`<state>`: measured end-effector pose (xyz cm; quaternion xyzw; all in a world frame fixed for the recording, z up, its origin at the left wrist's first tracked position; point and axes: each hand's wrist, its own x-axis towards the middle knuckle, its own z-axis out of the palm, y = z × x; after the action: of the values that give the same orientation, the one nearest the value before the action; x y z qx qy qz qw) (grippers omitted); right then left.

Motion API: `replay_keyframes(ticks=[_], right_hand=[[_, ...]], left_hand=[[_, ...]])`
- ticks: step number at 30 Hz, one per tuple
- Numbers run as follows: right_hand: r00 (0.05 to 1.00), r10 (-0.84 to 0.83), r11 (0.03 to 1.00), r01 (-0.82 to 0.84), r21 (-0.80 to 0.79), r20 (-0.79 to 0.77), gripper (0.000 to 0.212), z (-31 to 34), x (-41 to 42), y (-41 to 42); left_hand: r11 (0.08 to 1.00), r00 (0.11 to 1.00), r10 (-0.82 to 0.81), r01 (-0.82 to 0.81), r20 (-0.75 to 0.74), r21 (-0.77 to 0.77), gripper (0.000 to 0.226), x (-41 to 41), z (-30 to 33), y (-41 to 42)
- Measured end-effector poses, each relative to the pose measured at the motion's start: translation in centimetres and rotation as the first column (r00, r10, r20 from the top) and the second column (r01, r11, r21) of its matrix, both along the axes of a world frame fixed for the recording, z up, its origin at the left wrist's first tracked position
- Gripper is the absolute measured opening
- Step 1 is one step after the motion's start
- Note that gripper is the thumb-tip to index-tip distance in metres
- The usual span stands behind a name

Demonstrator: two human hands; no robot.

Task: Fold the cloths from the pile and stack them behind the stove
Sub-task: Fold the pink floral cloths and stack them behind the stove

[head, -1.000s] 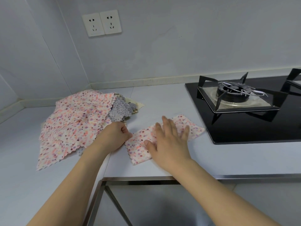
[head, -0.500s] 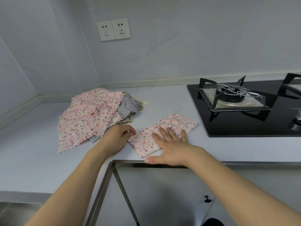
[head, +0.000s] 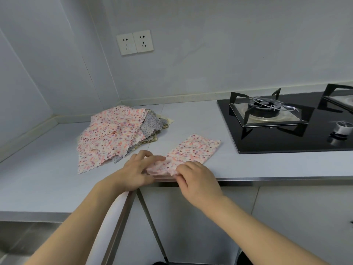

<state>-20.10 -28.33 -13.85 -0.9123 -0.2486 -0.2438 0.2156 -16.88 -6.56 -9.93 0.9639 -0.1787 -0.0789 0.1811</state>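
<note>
Countertop (head: 248, 165) bears pink floral folded cloth (head: 193, 150), near end pinched

Folded cloth (head: 193, 152): thin woven fabric, matt, floral print. Pile of cloths (head: 112, 134): same matt fabric, pinked zigzag edges. Table (head: 191, 117): smooth matt top, brushed metal front edge. Stove (head: 286, 138): glossy black glass, matt black metal grate, shiny steel tray.

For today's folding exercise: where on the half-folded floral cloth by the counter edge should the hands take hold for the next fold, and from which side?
Grip the folded cloth at its two near corners, coming from the counter's front edge. It lies as a long strip running away toward the stove, so its near short end is closest. The left hand and right hand already pinch there, probably ready to carry that end over the far one.
</note>
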Motion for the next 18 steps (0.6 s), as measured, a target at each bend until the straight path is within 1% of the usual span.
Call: replay_keyframes(ticks=[1,2,3,4,5,6,7,9,11,14,16,18], right_hand=[[0.999,-0.024,0.999,0.026,0.046,-0.04,0.018,0.4,-0.1,-0.1],[0.995,-0.04,0.996,0.048,0.082,-0.092,0.02,0.8,-0.2,-0.3],[0.987,-0.048,0.991,0.067,0.119,-0.15,0.024,1.1,-0.3,-0.5],[0.98,-0.057,0.983,0.088,0.16,-0.191,0.027,1.4,-0.3,-0.8],[0.972,-0.065,0.974,0.111,0.198,-0.226,0.031,1.7,-0.1,-1.0],[0.963,-0.066,0.964,0.129,0.234,-0.26,0.035,2.0,0.1,-1.3],[0.953,-0.055,0.952,0.14,0.272,-0.298,0.038,2.3,0.4,-1.6],[0.928,-0.03,0.922,0.169,0.35,-0.371,0.039,2.8,1.3,-2.2],[0.908,-0.04,0.892,0.22,0.396,-0.417,0.038,3.4,2.4,-3.1],[0.882,-0.118,0.881,0.305,0.362,-0.456,0.035,4.1,4.2,-4.4],[0.866,-0.176,0.889,0.344,0.303,-0.468,0.034,4.3,5.5,-5.4],[0.854,-0.216,0.892,0.369,0.26,-0.473,0.035,4.3,6.9,-6.4]], left_hand=[[1.0,1.0,-0.002,0.002,-0.02,0.01,0.066,0.0,-0.1,0.0],[1.0,1.0,0.004,-0.004,-0.029,0.001,0.061,0.0,-0.2,-0.1],[0.999,1.0,0.008,-0.009,-0.027,-0.04,0.05,0.2,-0.3,-0.1],[0.992,1.0,0.019,-0.021,-0.015,-0.123,0.036,0.2,0.0,-0.5],[0.969,0.999,0.04,-0.041,-0.007,-0.245,0.019,0.4,0.2,-0.8],[0.926,0.998,0.061,-0.061,-0.012,-0.373,0.01,0.6,0.5,-1.1],[0.866,0.995,0.088,-0.097,-0.042,-0.49,0.013,0.8,0.8,-1.6],[0.743,0.979,0.132,-0.2,-0.153,-0.638,0.017,1.5,1.3,-2.7],[0.674,0.958,0.16,-0.283,-0.24,-0.683,0.016,2.2,1.7,-4.3],[0.629,0.949,0.177,-0.312,-0.26,-0.712,0.015,4.1,2.0,-6.9],[0.629,0.939,0.224,-0.343,-0.26,-0.697,0.011,5.5,2.0,-8.6],[0.679,0.93,0.301,-0.364,-0.211,-0.637,0.008,7.1,1.7,-10.2]])
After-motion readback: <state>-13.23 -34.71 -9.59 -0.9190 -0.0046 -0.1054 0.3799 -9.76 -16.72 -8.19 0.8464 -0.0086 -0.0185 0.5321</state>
